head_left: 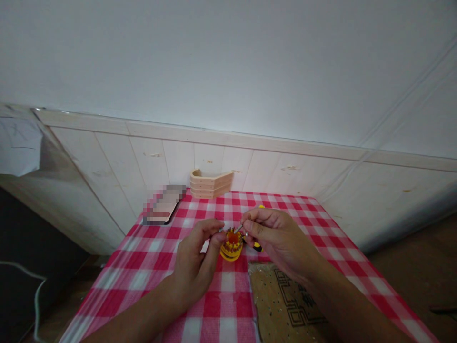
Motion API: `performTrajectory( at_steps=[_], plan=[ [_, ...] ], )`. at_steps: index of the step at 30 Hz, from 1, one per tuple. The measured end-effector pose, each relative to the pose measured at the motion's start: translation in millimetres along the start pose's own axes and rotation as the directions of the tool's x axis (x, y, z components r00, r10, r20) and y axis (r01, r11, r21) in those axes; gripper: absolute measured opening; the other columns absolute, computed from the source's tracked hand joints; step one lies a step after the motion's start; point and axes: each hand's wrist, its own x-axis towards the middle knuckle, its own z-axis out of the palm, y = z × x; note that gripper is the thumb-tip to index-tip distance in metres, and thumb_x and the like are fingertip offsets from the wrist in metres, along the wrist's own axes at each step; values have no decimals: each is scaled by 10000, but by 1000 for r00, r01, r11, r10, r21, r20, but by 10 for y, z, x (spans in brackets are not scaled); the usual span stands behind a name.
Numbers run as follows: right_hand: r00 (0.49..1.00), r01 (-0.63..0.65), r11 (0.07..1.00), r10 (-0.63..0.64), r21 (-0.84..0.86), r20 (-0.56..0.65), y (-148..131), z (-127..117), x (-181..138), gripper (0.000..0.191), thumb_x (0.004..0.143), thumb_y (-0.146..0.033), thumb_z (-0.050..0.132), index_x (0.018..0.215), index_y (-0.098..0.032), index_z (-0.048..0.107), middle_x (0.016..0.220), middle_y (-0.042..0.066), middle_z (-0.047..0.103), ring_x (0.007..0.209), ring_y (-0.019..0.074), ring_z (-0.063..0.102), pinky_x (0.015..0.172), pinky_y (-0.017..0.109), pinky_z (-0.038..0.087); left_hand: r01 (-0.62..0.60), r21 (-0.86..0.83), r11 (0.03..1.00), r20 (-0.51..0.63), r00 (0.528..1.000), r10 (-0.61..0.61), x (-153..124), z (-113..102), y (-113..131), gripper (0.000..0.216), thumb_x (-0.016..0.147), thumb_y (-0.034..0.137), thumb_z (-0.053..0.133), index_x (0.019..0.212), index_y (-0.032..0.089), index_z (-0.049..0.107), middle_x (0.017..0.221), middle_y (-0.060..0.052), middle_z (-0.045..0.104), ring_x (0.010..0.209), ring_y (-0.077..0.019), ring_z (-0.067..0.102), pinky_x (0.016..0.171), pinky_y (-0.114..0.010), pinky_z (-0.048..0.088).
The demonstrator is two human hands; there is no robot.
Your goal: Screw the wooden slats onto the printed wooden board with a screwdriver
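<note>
A round yellow bit holder (231,255) stands on the table between my hands, with several small dark and metal bits ringed around its rim and an orange middle. My right hand (274,233) is closed in a pinch on a thin grey metal bit (238,229), held slanting over the holder. At the holder's left side, the thumb and fingers of my left hand (198,252) are closed around something small and silvery, too small to name. Partly hidden behind my right hand lies a yellow and black object (257,247).
A red and white checked cloth (171,276) covers the table. A phone-like slab (164,205), partly blurred, lies at the back left. Stacked pale wooden pieces (210,186) stand against the white panelled wall (271,166). Under my right forearm lies a brown printed board (271,305) with holes.
</note>
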Motion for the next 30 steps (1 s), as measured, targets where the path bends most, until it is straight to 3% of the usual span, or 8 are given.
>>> performTrajectory(
  at_steps=[3, 6, 8, 11, 17, 30],
  plan=[
    [993, 117, 936, -114, -331, 26, -25, -34, -23, 124, 846, -280, 653, 754, -198, 663, 689, -7, 623, 623, 127, 539, 608, 278, 411, -16, 35, 999, -7, 1000, 16, 18, -21, -29, 116, 992, 205, 535, 1100, 229, 571, 836, -2, 699, 673, -105, 648, 584, -184, 515],
    [967, 233, 650, -237, -723, 98, -12, -57, -44, 130, 880, -153, 601, 774, -195, 664, 761, 23, 660, 724, 161, 575, 681, 305, 431, -12, 54, 998, -33, 999, 14, 51, -43, -71, 92, 993, 213, 536, 1079, 217, 566, 823, -4, 676, 707, -113, 646, 585, -188, 496],
    [951, 284, 495, -257, -821, 174, 28, -64, -49, 160, 904, -98, 565, 833, -191, 674, 818, 37, 673, 787, 173, 590, 736, 315, 448, 1, 57, 998, -57, 998, 2, 75, -56, -102, 82, 993, 215, 531, 1069, 211, 562, 817, -4, 663, 708, -116, 640, 583, -193, 489],
    [942, 319, 396, -233, -861, 242, 98, -72, -44, 196, 941, -72, 517, 899, -175, 679, 884, 57, 673, 837, 182, 603, 781, 320, 474, 17, 62, 998, -73, 997, -12, 100, -65, -135, 83, 989, 209, 532, 1068, 211, 557, 809, 2, 658, 692, -113, 634, 578, -193, 479],
    [947, 307, 329, -197, -893, 253, 132, -83, -51, 201, 965, -91, 509, 897, -169, 681, 880, 61, 659, 833, 188, 603, 774, 315, 486, 13, 57, 998, -73, 997, -9, 123, -66, -129, 68, 983, 204, 533, 1046, 220, 553, 793, 17, 657, 709, -111, 649, 631, -200, 503],
    [946, 320, 303, -164, -898, 281, 93, -101, -58, 222, 981, -112, 490, 965, -176, 703, 916, 73, 683, 874, 202, 622, 812, 339, 494, 77, 50, 996, -97, 993, -72, 140, -96, -160, 79, 970, 249, 542, 1034, 206, 558, 791, 9, 662, 715, -132, 654, 664, -236, 505]
  ],
)
